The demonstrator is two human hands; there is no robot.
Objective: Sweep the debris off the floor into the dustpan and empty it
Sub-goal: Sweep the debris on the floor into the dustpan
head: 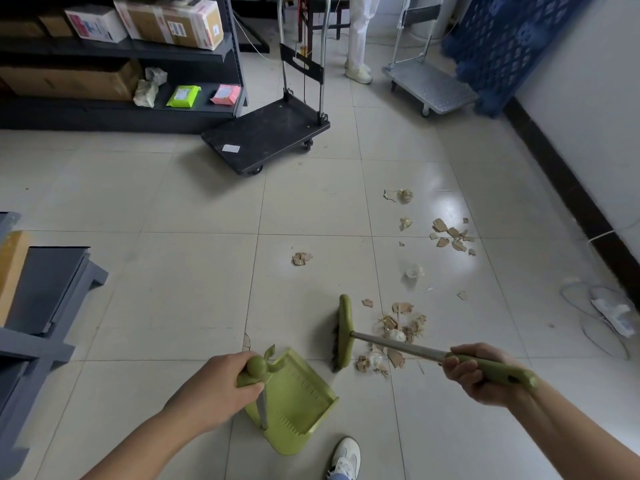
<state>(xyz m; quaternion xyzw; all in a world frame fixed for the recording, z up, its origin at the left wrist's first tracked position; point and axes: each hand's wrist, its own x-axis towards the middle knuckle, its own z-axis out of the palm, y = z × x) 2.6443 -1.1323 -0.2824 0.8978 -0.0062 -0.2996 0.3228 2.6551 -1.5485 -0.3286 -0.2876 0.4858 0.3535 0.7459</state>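
Note:
My left hand (211, 389) grips the green top of the dustpan handle, and the green dustpan (294, 403) stands on the floor tiles just below it, its mouth facing right. My right hand (474, 372) grips the green grip of the broom, whose metal shaft runs left to the green broom head (344, 332). The head rests on the floor between the dustpan and a pile of cardboard scraps (394, 337). More cardboard debris (450, 235) lies farther right, with one scrap (301, 258) alone in the middle and crumpled plastic (414, 271) nearby.
A black platform cart (266, 136) stands ahead, a silver cart (431, 86) and a blue pallet (502, 46) at the back right. Dark shelving with boxes (114, 53) fills the left back; a grey rack (41, 306) is at my left. A person's legs (358, 36) stand far back. My shoe (346, 457) is below the dustpan.

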